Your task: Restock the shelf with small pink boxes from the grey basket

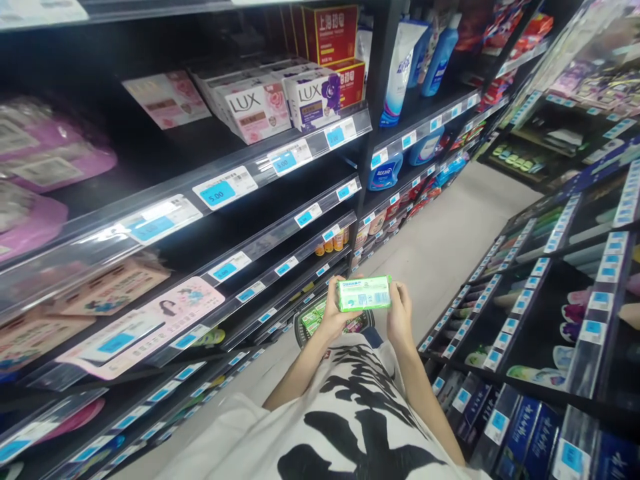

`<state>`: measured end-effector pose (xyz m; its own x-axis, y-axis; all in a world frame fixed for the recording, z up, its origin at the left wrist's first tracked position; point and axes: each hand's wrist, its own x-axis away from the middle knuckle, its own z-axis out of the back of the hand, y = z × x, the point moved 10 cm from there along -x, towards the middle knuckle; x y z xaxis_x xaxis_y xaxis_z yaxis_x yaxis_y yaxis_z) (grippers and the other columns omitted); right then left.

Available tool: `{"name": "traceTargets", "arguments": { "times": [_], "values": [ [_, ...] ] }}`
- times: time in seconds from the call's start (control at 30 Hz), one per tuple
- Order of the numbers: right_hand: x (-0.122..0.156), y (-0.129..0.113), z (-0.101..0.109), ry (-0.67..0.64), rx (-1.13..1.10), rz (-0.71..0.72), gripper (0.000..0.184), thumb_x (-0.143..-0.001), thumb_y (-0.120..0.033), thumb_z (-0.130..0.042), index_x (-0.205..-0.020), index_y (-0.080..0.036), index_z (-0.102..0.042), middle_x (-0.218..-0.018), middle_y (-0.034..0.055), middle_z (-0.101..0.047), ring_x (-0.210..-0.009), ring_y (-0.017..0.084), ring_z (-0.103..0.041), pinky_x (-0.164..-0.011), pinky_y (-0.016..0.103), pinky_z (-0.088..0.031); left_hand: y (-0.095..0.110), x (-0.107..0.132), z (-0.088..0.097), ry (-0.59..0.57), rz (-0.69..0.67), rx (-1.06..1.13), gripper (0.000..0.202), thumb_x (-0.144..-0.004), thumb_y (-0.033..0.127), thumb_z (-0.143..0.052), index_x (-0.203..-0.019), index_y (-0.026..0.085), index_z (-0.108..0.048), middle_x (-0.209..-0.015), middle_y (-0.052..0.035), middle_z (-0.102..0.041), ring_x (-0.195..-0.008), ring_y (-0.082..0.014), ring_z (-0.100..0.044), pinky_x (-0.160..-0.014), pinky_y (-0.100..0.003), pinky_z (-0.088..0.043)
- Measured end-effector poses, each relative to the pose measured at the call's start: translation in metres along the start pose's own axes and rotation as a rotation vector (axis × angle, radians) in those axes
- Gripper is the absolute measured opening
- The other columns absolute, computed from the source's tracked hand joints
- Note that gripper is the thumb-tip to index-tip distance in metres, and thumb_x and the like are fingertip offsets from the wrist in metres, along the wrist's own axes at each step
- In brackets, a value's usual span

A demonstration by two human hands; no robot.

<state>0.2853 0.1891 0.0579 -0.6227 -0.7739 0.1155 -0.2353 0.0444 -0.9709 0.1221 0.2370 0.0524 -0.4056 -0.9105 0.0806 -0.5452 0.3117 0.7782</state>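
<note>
Held level in front of the shirt is a green and white wrapped packet (364, 295), printed with small text and a barcode-like panel. My left hand (334, 313) is closed on its left end, thumb along the edge. The right end is gripped by my right hand (400, 312). Lower down, partly hidden behind my left hand and the packet, is a dark shopping basket (299, 328) with green packages (314, 315) in it. I cannot tell whether the basket stands on the floor or hangs.
Tall black shelving (300, 163) with price tags runs along the left, carrying LUX soap boxes (257, 110), red boxes (330, 33) and blue bottles (441, 57). Low shelves (530, 360) with slippers line the right. A pale floor aisle (450, 220) leads away between them.
</note>
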Motion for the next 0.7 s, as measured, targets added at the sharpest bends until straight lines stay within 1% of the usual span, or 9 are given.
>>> {"name": "traceTargets", "arguments": {
  "times": [0.1,0.17,0.23,0.33,0.43,0.5,0.6,0.67,0.7],
  "values": [
    [-0.003,0.006,-0.001,-0.002,-0.014,-0.025,0.042,-0.078,-0.06,-0.077,-0.08,-0.02,-0.064,-0.079,-0.0011,-0.065,-0.073,0.014,-0.055,-0.07,0.027,-0.047,-0.003,0.004,0.006,0.001,0.022,0.017,0.082,-0.057,0.008,-0.091,-0.117,0.029,-0.04,-0.143,-0.0096,-0.063,-0.125,-0.0253,-0.065,-0.097,-0.034,-0.054],
    [-0.003,0.009,0.002,0.04,-0.011,-0.011,0.044,-0.076,-0.06,-0.078,-0.08,-0.02,-0.064,-0.08,-0.0002,-0.066,-0.074,0.015,-0.056,-0.071,0.027,-0.047,-0.006,0.006,0.008,0.006,0.032,0.015,0.082,-0.057,0.008,-0.091,-0.117,0.03,-0.04,-0.144,-0.0091,-0.062,-0.126,-0.0255,-0.064,-0.098,-0.034,-0.053],
    [-0.002,0.012,0.006,0.096,-0.023,0.009,0.044,-0.076,-0.061,-0.078,-0.081,-0.02,-0.063,-0.081,0.0003,-0.067,-0.075,0.015,-0.057,-0.071,0.028,-0.047,-0.009,0.006,0.009,0.018,0.046,-0.002,0.085,-0.056,0.009,-0.092,-0.122,0.03,-0.042,-0.144,-0.0093,-0.062,-0.126,-0.0265,-0.064,-0.098,-0.034,-0.054],
    [0.001,0.015,0.012,0.156,-0.051,0.039,0.045,-0.08,-0.062,-0.074,-0.084,-0.019,-0.061,-0.081,-0.0003,-0.065,-0.072,0.014,-0.056,-0.07,0.028,-0.047,-0.013,0.004,0.011,0.057,0.068,-0.047,0.094,-0.056,0.011,-0.091,-0.134,0.031,-0.042,-0.143,-0.0091,-0.062,-0.126,-0.0272,-0.064,-0.099,-0.035,-0.054],
    [0.0,0.013,0.024,0.232,-0.057,0.09,0.045,-0.082,-0.062,-0.072,-0.087,-0.019,-0.06,-0.083,-0.0006,-0.064,-0.073,0.013,-0.056,-0.071,0.027,-0.047,-0.017,0.001,0.017,0.112,0.113,-0.071,0.095,-0.06,0.014,-0.089,-0.142,0.031,-0.044,-0.136,-0.0068,-0.065,-0.117,-0.0241,-0.066,-0.1,-0.036,-0.054],
    [-0.001,0.011,0.034,0.29,-0.052,0.125,0.045,-0.082,-0.062,-0.072,-0.089,-0.019,-0.061,-0.085,-0.0006,-0.064,-0.075,0.014,-0.056,-0.073,0.027,-0.047,-0.023,-0.001,0.019,0.123,0.162,-0.028,0.083,-0.064,0.017,-0.086,-0.139,0.028,-0.051,-0.133,-0.0064,-0.066,-0.112,-0.0225,-0.067,-0.1,-0.038,-0.055],
    [-0.004,0.01,0.044,0.338,-0.051,0.152,0.045,-0.081,-0.062,-0.073,-0.089,-0.019,-0.061,-0.086,-0.0005,-0.064,-0.078,0.014,-0.058,-0.076,0.028,-0.048,-0.028,-0.003,0.02,0.113,0.203,0.053,0.057,-0.071,0.028,-0.083,-0.125,0.022,-0.063,-0.132,-0.0077,-0.065,-0.113,-0.0239,-0.066,-0.103,-0.046,-0.056],
    [-0.006,0.01,0.045,0.344,-0.073,0.154,0.045,-0.08,-0.062,-0.074,-0.088,-0.019,-0.061,-0.086,-0.0003,-0.064,-0.079,0.014,-0.059,-0.076,0.028,-0.049,-0.03,-0.004,0.023,0.145,0.196,0.047,0.044,-0.076,0.038,-0.083,-0.113,0.02,-0.066,-0.121,-0.0069,-0.069,-0.11,-0.0234,-0.067,-0.102,-0.048,-0.058],
    [-0.007,0.011,0.045,0.344,-0.092,0.152,0.046,-0.079,-0.062,-0.075,-0.088,-0.019,-0.06,-0.087,-0.0003,-0.064,-0.079,0.014,-0.059,-0.076,0.028,-0.049,-0.03,-0.004,0.025,0.169,0.188,0.033,0.042,-0.077,0.042,-0.084,-0.107,0.019,-0.066,-0.114,-0.0057,-0.07,-0.106,-0.0221,-0.067,-0.1,-0.048,-0.059]
  ]
}}
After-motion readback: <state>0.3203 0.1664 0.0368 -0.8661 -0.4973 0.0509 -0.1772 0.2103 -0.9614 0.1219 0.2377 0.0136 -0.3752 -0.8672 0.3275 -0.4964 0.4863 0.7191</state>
